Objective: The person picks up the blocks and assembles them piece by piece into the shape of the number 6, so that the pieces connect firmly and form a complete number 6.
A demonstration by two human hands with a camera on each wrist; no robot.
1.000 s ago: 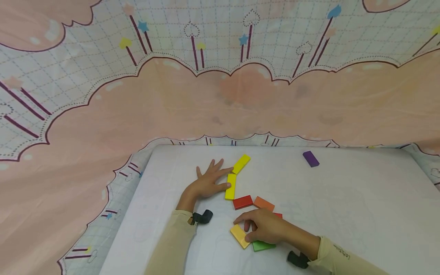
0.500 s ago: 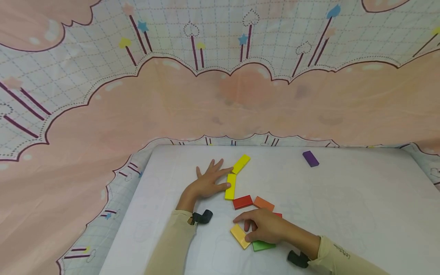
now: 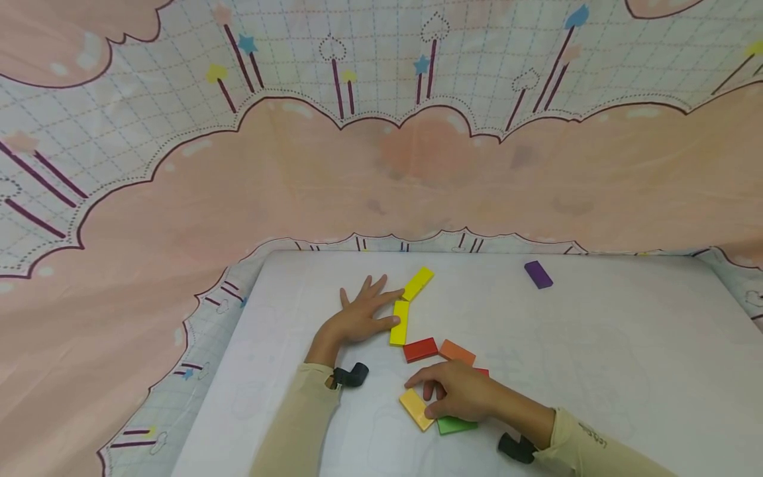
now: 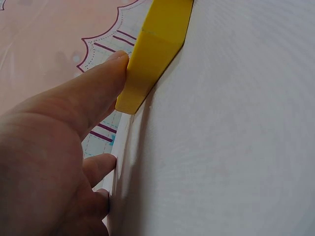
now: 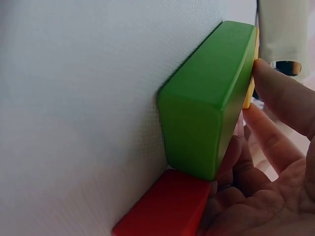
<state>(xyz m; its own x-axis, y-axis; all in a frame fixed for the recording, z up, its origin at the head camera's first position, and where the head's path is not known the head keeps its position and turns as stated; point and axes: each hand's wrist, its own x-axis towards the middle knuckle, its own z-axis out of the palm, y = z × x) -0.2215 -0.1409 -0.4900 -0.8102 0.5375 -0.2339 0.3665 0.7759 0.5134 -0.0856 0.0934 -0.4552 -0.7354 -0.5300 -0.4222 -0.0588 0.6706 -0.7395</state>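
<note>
With its fingers spread on the table, my left hand [image 3: 357, 320] rests its thumb on a yellow block [image 3: 401, 334]. Its index fingertip meets the near end of a second yellow block [image 3: 420, 281], angled away to the right. My right hand [image 3: 465, 392] has thumb and index finger on opposite sides of an amber block [image 3: 412, 408], lying flat. A green block [image 3: 456, 426] lies partly under that hand. Just beyond are a red block [image 3: 420, 350] and an orange block [image 3: 457, 352]. Another red block [image 5: 167, 206] meets the green one in the right wrist view.
The blocks lie on a white tabletop [image 3: 626, 351]. Far back on the right is a purple block [image 3: 539, 275]. A patterned curtain [image 3: 417, 179] hangs behind the table's back edge and continues along the left side.
</note>
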